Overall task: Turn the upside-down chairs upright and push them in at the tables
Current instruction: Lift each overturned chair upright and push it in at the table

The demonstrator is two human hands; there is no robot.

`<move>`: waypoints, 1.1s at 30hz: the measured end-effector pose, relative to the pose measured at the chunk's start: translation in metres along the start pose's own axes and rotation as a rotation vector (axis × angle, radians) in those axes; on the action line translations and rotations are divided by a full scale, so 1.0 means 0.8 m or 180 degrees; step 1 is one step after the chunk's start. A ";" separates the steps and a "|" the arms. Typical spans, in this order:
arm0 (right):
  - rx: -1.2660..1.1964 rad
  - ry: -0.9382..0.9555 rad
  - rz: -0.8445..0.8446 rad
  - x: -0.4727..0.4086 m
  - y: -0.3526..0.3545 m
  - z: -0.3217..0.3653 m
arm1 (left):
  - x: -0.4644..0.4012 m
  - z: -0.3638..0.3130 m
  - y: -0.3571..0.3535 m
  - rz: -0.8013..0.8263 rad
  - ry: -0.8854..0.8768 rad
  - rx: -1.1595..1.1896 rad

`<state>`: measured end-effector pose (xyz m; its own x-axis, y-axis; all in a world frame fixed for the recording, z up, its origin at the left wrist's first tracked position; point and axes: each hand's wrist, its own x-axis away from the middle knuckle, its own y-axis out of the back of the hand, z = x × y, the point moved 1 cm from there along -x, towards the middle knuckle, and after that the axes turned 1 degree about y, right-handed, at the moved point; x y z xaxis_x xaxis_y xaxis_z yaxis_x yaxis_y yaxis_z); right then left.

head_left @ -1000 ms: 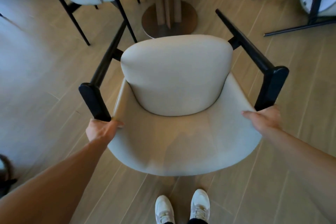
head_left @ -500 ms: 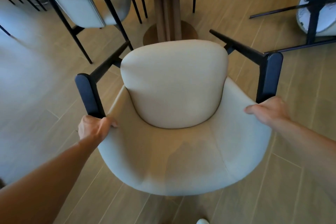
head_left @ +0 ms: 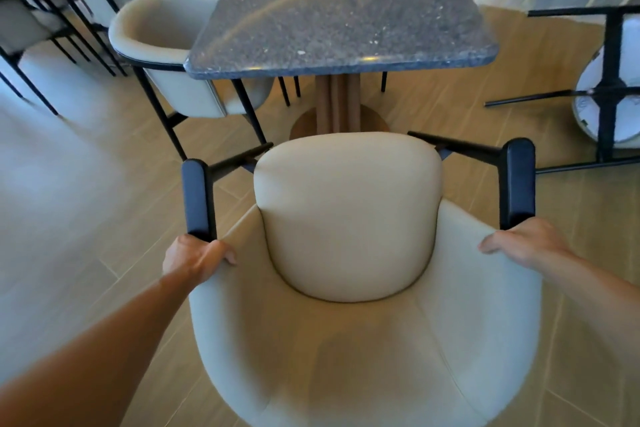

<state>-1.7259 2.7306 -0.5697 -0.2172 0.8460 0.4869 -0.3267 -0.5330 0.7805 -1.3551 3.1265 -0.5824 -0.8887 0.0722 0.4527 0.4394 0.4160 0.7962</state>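
While the upright cream upholstered armchair with black padded armrests (head_left: pixel 349 218) is standing at 6 o'clock of the speckled grey stone table (head_left: pixel 341 14), left hand (head_left: pixel 195 258) is curling shut over its backrest rim, right hand (head_left: pixel 519 243) is gripping the opposite rim, fingers hooked inside.

Left hand (head_left: pixel 194 258) in closed grip, right hand (head_left: pixel 519 243) likewise, both arms outstretched
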 end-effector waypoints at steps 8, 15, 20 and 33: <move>0.0163 -0.0167 0.0201 -0.045 0.032 0.076 | -0.040 -0.060 0.011 -0.0462 -0.0834 0.0147; 0.0307 -0.0320 -0.0125 -0.085 0.051 0.141 | -0.080 -0.119 0.031 -0.0526 -0.1430 -0.0046; 0.0622 0.0754 -0.0605 -0.090 0.034 0.169 | -0.113 -0.155 0.044 -0.0399 -0.1330 -0.0104; 0.0175 0.0882 -0.0798 -0.139 0.047 0.193 | -0.152 -0.196 0.047 -0.0470 -0.1428 -0.0400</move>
<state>-1.5718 2.6179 -0.5341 -0.3799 0.9112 0.1592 -0.3530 -0.3019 0.8856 -1.2101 2.9913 -0.5440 -0.8994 0.4156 0.1357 0.2922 0.3405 0.8937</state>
